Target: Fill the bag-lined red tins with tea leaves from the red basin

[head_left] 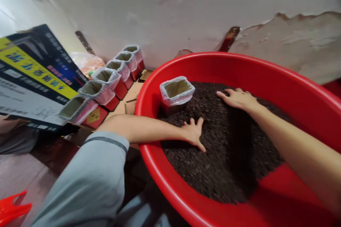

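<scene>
A big red plastic basin (170, 188) holds a heap of dark loose tea leaves (226, 156). My left hand (194, 133) lies flat on the leaves with fingers spread, just in front of a small square tin lined with a clear plastic bag (176, 92) that stands in the leaves at the basin's left rim. My right hand (237, 98) rests palm down on the far part of the heap, fingers apart. Neither hand holds anything.
A row of several red tins with plastic bag liners (106, 81) stands left of the basin along a worn white wall (160, 14). A printed cardboard box (34, 78) lies at the far left. Something orange (12, 207) sits at the bottom left corner.
</scene>
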The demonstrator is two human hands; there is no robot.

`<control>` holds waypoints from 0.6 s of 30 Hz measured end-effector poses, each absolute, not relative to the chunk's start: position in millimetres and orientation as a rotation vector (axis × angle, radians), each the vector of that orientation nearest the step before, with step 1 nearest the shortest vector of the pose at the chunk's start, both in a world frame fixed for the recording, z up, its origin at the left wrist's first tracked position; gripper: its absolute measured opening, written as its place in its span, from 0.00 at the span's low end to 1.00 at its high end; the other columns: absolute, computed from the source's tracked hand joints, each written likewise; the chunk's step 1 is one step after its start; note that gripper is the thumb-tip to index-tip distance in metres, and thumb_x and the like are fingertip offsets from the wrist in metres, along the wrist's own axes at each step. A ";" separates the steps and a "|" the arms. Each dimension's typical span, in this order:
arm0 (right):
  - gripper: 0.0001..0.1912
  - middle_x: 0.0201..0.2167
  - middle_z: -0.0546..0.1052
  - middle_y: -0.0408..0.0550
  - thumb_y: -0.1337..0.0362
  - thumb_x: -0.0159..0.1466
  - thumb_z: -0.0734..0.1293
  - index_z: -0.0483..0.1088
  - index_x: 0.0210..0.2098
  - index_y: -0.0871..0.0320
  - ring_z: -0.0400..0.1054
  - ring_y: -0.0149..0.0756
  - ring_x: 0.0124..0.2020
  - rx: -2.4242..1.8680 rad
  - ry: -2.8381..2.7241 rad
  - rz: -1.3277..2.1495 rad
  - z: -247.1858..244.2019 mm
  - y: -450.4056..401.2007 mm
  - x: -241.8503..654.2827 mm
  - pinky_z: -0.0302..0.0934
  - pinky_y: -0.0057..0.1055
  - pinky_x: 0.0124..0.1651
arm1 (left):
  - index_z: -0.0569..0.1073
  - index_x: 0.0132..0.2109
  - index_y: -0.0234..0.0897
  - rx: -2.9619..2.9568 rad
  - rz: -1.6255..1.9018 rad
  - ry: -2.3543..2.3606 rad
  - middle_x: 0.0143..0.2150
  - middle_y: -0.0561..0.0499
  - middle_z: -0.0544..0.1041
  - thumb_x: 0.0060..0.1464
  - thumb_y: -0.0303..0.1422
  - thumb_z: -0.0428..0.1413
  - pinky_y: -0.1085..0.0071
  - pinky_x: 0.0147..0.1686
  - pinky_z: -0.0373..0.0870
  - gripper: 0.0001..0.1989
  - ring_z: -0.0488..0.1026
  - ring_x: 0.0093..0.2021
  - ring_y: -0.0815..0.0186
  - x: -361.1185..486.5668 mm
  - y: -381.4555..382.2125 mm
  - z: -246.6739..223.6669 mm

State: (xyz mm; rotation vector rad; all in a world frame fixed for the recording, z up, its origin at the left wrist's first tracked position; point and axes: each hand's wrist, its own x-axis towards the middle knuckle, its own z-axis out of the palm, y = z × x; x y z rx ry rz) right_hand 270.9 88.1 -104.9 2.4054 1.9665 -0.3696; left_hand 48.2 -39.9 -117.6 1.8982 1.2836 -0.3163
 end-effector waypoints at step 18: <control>0.24 0.57 0.80 0.56 0.49 0.67 0.64 0.77 0.54 0.57 0.73 0.50 0.60 3.001 2.109 -1.171 -109.9 -3.4 214.9 0.62 0.42 0.64 | 0.55 0.76 0.38 1.084 0.462 1.802 0.77 0.42 0.59 0.69 0.54 0.34 0.62 0.73 0.54 0.38 0.56 0.76 0.54 103.7 -29.0 -109.3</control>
